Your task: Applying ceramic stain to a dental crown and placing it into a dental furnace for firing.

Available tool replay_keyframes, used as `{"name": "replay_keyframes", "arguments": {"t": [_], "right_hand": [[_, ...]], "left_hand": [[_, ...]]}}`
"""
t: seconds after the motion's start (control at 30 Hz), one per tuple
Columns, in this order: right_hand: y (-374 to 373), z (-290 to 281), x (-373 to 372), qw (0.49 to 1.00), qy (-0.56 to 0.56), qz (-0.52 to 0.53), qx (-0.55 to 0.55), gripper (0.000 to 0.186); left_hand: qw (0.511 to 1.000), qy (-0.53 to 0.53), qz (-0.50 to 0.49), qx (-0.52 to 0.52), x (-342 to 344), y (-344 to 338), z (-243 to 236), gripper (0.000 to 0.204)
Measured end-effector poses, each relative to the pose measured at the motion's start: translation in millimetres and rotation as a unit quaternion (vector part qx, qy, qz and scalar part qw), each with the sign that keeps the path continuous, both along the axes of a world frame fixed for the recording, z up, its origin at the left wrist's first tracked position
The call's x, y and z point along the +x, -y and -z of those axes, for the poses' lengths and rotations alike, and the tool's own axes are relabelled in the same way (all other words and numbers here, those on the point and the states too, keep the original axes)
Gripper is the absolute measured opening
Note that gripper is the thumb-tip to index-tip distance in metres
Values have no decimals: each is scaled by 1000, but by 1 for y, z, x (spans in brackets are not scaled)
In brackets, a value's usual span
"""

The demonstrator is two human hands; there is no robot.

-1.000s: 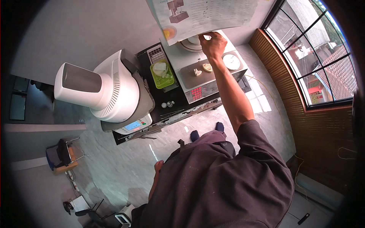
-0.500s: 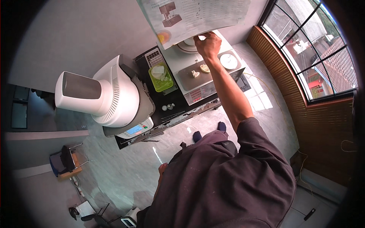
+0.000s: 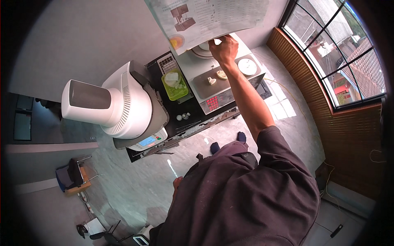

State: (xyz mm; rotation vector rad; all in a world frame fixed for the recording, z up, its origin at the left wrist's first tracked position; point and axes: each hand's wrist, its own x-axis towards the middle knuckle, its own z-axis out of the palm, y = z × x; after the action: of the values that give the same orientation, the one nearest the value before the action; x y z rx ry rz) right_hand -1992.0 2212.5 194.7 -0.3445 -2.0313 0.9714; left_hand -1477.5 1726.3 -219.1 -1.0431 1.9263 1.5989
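My right hand (image 3: 225, 50) reaches far forward over a white bench machine (image 3: 180, 61), its fingers curled closed just under the lower edge of a printed sheet (image 3: 213, 24). A small white patch shows at the fingertips; whether they grip it is unclear. Below the wrist, a grey tray area (image 3: 201, 84) on the machine bears a pale tooth-like piece (image 3: 211, 80) and a cream-and-yellow piece (image 3: 221, 74). Beside the forearm lies a round white disc (image 3: 247, 67). My left hand (image 3: 177, 181) hangs low at my side, mostly hidden by my shirt, its fingers not readable.
On the dark table (image 3: 174, 117) stand a large white machine (image 3: 127, 106) with a lit blue screen, a green basket (image 3: 176, 87) with white material, and several small white jars (image 3: 183, 116). A window (image 3: 336, 49) is at the right, a chair (image 3: 72, 174) at the left.
The whole view has shifted slightly. Red digits on the bench machine's front look brighter. My right hand keeps its place and its closed form under the sheet.
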Motion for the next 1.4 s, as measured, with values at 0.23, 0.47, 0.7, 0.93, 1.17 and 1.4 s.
{"name": "replay_keyframes", "arguments": {"t": [0.23, 0.47, 0.7, 0.93, 1.17, 1.4], "right_hand": [[3, 1, -9, 999, -13, -25, -18, 21], [4, 4, -15, 999, -40, -21, 13, 23], [4, 3, -17, 999, -39, -10, -8, 26], [2, 2, -21, 997, -61, -35, -28, 29], [4, 1, -19, 997, -67, -23, -30, 28], [-17, 18, 36, 992, -100, 59, -56, 16]], "left_hand": [[999, 9, 27, 35, 0, 0, -4, 26], [1000, 5, 17, 18, 0, -3, -5, 25], [1000, 6, 21, 9, -1, -1, -8, 25], [999, 9, 33, -3, -5, 4, -13, 24], [998, 14, 52, -12, -9, 11, -19, 25], [996, 22, 87, -27, -15, 24, -23, 26]]}}
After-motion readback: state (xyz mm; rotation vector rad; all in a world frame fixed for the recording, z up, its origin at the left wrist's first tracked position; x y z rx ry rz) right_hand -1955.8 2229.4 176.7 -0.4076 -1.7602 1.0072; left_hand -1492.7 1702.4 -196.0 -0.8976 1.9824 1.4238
